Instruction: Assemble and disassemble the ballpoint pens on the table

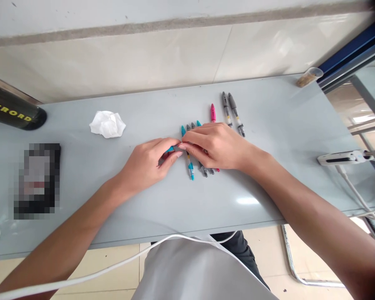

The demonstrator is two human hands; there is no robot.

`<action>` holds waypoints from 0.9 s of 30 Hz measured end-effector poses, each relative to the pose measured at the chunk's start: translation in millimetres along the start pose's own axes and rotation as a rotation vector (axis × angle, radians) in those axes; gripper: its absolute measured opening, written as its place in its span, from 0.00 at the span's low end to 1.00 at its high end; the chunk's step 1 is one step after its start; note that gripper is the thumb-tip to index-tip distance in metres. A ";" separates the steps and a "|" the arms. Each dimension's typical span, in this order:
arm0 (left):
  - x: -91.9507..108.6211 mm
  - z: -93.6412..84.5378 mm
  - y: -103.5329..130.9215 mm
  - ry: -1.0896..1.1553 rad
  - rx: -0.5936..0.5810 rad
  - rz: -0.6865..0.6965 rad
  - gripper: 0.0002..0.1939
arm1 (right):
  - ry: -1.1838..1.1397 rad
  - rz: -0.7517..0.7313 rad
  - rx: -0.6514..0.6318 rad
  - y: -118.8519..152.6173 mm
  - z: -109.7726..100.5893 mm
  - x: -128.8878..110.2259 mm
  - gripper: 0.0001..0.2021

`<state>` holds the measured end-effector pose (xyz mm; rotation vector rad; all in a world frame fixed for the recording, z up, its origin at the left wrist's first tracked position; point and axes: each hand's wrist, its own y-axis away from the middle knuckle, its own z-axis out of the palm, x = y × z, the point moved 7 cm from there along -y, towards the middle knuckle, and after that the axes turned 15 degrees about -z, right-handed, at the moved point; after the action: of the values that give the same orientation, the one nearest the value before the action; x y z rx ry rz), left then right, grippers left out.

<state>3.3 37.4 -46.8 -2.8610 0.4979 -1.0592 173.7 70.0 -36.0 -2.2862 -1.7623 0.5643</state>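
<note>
My left hand [148, 162] is closed around a pen [170, 148] with a blue part and a grey part showing between the fingers. The fingertips of my right hand [220, 143] pinch the grey end of the same pen, and the two hands meet there. Most of this pen is hidden by the fingers. Under and beside my right hand lie several pens, among them a blue pen [191, 170] and a pink pen [213, 111], both partly covered. To the right, a grey pen [226, 106] lies beside another grey pen [236, 114].
A crumpled white tissue [108, 124] lies on the grey table [156, 208]. At left are a black bottle [15, 108] and a blurred dark object [37, 181]. A small clear cup [309, 77] and a white plugged-in device [340, 157] are at right. A white cable [112, 268] crosses below the table edge.
</note>
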 end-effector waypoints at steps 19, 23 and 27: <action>3.0 0.8 2.5 0.000 0.028 0.093 0.06 | -0.128 0.042 0.151 1.5 -10.7 0.6 0.17; 4.8 0.1 3.1 0.036 0.033 0.119 0.06 | -0.362 0.163 0.360 3.7 -20.1 5.1 0.19; 9.7 -0.2 3.8 0.005 0.054 0.184 0.06 | -0.624 0.312 0.594 5.4 -24.4 16.7 0.22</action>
<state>9.0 30.7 -41.2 -2.7046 0.7054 -1.0319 192.3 86.3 -18.8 -2.0572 -1.1606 1.7422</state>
